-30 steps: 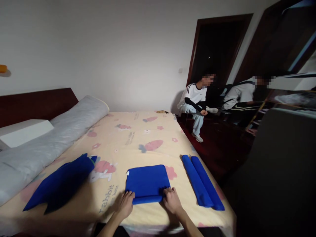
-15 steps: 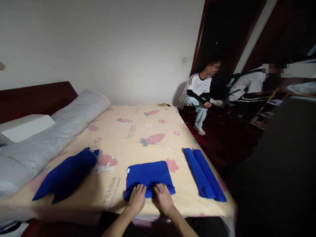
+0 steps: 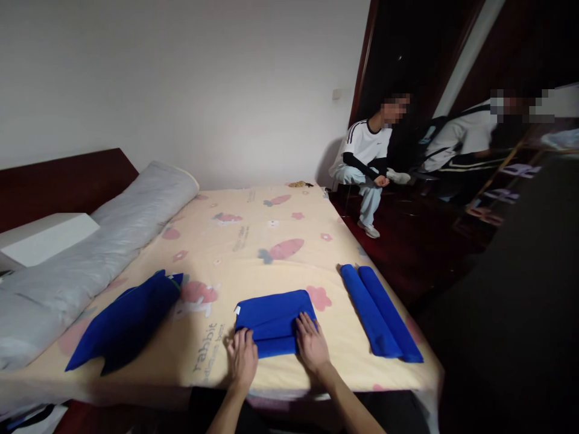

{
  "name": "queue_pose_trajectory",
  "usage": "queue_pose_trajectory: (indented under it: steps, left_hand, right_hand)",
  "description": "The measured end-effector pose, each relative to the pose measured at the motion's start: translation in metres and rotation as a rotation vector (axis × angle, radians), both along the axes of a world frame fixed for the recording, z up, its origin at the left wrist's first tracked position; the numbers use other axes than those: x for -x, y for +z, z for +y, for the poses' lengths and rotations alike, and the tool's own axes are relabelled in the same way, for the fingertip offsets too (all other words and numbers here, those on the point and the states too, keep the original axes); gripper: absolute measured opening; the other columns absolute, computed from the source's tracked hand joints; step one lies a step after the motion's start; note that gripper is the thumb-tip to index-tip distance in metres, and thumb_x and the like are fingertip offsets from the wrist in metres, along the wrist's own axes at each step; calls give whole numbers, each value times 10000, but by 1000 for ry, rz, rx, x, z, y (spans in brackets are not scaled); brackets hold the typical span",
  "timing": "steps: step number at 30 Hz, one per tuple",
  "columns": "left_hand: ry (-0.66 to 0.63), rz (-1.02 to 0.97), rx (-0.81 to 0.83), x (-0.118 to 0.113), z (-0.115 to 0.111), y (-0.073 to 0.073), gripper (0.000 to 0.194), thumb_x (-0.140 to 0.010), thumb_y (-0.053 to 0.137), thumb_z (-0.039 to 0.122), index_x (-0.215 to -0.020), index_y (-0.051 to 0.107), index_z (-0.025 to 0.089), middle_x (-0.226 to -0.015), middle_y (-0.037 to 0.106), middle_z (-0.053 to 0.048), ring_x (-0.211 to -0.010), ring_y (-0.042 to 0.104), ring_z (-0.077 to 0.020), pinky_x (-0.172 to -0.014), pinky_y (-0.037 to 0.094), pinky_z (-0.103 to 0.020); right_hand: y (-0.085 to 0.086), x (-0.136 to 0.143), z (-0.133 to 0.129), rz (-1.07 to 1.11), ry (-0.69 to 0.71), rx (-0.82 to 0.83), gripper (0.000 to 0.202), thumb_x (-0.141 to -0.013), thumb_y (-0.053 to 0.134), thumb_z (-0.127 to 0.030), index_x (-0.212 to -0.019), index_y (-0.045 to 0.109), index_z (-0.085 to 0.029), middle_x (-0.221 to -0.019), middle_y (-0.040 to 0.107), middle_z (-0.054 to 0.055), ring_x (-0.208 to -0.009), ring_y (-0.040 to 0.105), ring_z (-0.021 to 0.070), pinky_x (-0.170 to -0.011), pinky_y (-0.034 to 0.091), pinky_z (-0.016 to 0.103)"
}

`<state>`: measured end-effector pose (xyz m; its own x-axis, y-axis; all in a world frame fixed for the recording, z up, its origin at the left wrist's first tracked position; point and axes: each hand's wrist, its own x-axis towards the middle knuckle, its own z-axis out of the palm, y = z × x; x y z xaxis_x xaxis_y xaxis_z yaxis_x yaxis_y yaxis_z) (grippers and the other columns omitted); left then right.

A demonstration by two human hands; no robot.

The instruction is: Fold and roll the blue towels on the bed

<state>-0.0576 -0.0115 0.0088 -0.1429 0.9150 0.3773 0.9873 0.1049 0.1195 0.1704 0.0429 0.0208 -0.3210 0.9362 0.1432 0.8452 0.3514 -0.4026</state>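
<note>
A blue towel (image 3: pixel 274 310) with a small white tag at its far left corner lies on the bed in front of me, its near edge folded over into a flat roll. My left hand (image 3: pixel 244 358) is at the left end of the fold, fingers bent over the towel's edge. Toward the right end, my right hand (image 3: pixel 313 342) lies on the towel with fingers stretched out and slightly spread. To the right, two rolled blue towels (image 3: pixel 377 313) lie side by side. A loose heap of blue cloth (image 3: pixel 129 322) with a thin green edge lies at left.
The bed (image 3: pixel 217 253) has a cream sheet with carrot prints. A long grey bedding roll (image 3: pixel 131 211) and a white box (image 3: pixel 49 235) lie by the dark headboard (image 3: pixel 67 181). One person (image 3: pixel 366 147) sits beyond the bed's far right corner; another person (image 3: pixel 461 141) bends farther right.
My hands have moved apart from the middle of the fold, the left hand to its left end and the right hand to its right. The folded strip now shows between them. The view has shifted slightly.
</note>
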Motion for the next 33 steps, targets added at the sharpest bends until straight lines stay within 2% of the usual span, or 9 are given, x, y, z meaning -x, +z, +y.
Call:
queue_pose_trajectory:
  steps: [3,5,11,13,15,20,28,30,33]
  left_hand:
    - [-239,-21,55,-29,14,-3,414,-892,353,113,-1207,606,200,-1231,653,-73,-1171,559,-199,-1025,409,-385]
    - [-286,-27,111,-33,22,-2,413,-914,338,155,-1230,601,200,-1265,644,-74,-1187,554,-197,-1015,422,-367]
    - [48,30,172,36,13,17,416,-951,301,212,-1203,633,196,-1274,635,-109,-1211,531,-249,-1043,378,-438]
    - [102,30,154,43,11,20,419,-951,296,206,-1202,631,197,-1269,636,-110,-1207,534,-248,-1050,369,-440]
    - [57,1,153,30,15,20,432,-943,296,186,-1233,615,205,-1288,630,-98,-1225,528,-233,-1064,368,-417]
    - [-281,-65,267,-25,41,9,548,-872,332,112,-1386,494,211,-1456,519,-50,-1345,444,-189,-1108,362,-378]
    - [181,45,163,25,38,6,493,-944,274,226,-1367,527,194,-1500,453,-114,-1388,393,-273,-1104,326,-525]
    - [127,30,130,21,40,6,503,-942,270,219,-1385,508,206,-1521,424,-91,-1409,363,-253,-1128,304,-507]
    - [-127,-50,216,-6,50,3,526,-932,275,206,-1429,445,221,-1514,438,-52,-1394,390,-195,-1127,345,-412]
  right_hand:
    - [8,29,-3,46,205,91,491,-938,351,-222,-1406,493,-180,-1489,446,76,-1400,361,205,-1159,246,386]
    - [11,36,0,52,266,139,475,-961,337,-273,-1400,501,-198,-1459,490,66,-1372,406,210,-1140,280,386]
    - [8,-8,24,-48,-58,119,498,-993,275,-336,-1396,500,-150,-1497,425,121,-1426,308,266,-1152,223,502]
    - [8,-10,26,-48,-49,107,502,-991,281,-339,-1408,485,-147,-1516,394,120,-1436,287,251,-1163,208,479]
    - [11,6,23,-8,50,118,502,-990,267,-328,-1413,481,-163,-1532,368,109,-1443,272,239,-1170,196,468]
    - [17,54,19,49,281,208,507,-930,375,-263,-1426,470,-216,-1519,398,63,-1421,320,211,-1165,234,386]
    - [7,-17,59,-85,-100,143,499,-971,302,-308,-1410,485,-158,-1527,363,139,-1433,290,281,-1151,221,524]
    - [7,-14,57,-68,-65,103,492,-973,308,-317,-1400,497,-162,-1532,355,133,-1436,285,266,-1155,222,507]
    - [9,17,45,4,124,123,488,-968,304,-286,-1413,482,-195,-1535,362,92,-1440,278,232,-1164,223,471]
